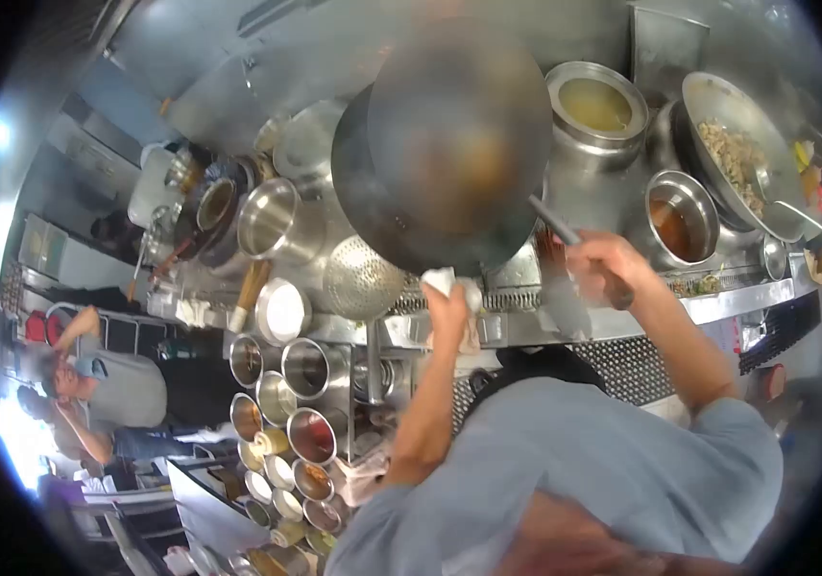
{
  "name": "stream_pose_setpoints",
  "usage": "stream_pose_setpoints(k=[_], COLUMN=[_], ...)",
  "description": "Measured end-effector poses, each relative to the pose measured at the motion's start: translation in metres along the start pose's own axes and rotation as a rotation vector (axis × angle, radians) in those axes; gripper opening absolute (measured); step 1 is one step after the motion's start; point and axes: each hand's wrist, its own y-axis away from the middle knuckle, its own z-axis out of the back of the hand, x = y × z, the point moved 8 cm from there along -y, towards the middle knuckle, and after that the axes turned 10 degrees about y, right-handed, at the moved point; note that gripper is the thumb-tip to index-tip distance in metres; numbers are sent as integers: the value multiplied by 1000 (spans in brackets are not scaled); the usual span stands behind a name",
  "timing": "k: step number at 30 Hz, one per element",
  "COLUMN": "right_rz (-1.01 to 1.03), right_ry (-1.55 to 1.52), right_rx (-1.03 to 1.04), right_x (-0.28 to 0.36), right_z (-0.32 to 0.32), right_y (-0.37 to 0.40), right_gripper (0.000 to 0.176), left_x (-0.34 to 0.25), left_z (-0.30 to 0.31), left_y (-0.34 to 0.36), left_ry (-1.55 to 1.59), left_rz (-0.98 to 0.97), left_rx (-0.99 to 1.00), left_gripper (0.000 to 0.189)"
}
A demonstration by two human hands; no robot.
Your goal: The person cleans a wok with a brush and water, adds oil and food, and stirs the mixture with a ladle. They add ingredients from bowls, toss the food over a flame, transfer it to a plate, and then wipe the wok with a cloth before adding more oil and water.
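Observation:
A large dark wok (355, 187) sits on the range in front of me, its middle covered by a round blur with brownish food showing faintly. At its near rim my left hand (446, 312) is closed on a folded white cloth (438, 279). My right hand (608, 264) is wrapped round the handle of a long-handled cooking tool (555, 221), to the right of the wok. The tool slants up toward the wok, and its head is hidden. A perforated metal strainer (361, 278) lies left of the left hand.
At right stand a pot of yellowish liquid (595, 104), a pot of brown liquid (682, 221) and a wide pan of cooked pieces (733, 158). Several seasoning containers (312, 434) fill the lower left, near a steel pot (269, 216). Another person (128, 384) is at far left.

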Motion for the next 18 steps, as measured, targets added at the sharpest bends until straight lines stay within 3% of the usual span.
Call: stream_pose_setpoints(k=[1, 3, 6, 8, 9, 10, 11, 12, 13, 15, 17, 18], right_rz=[21, -11, 19, 3, -42, -89, -113, -112, -109, -105, -124, -132], right_ry=[-5, 60, -96, -189, -314, -443, -436, -461, -489, -448, -524, -523], right_rx=[-3, -5, 79, 141, 266, 391, 402, 290, 174, 246, 342, 354], right_x=[2, 0, -11, -27, -39, -48, -58, -70, -83, -105, -112, -110], right_z=[-6, -22, -47, -47, -51, -59, -63, -60, -53, -45, -55, -52], right_y=[2, 6, -6, -21, -30, -35, -38, -40, -40, -44, -41, -44], right_gripper=[21, 23, 18, 16, 27, 39, 39, 24, 15, 23, 51, 51], left_x=[32, -11, -27, -26, -14, -8, -7, -30, -30, -23, -22, -22], left_z=[-1, -1, -13, -24, -29, -33, -38, -36, -34, -42, -39, -37], left_y=[-4, 16, 11, -2, -11, -18, -26, -16, -20, -23, -33, -39], left_ry=[-142, 61, 62, 196, 292, 280, 267, 348, 347, 563, 536, 503], left_rz=[-141, 70, -8, 129, 184, 112, 34, 239, 246, 406, 420, 431], left_rx=[69, -33, 30, 40, 72, 153, 236, 177, 165, 272, 238, 220], left_gripper=[70, 67, 59, 41, 35, 28, 22, 19, 19, 19, 19, 19])
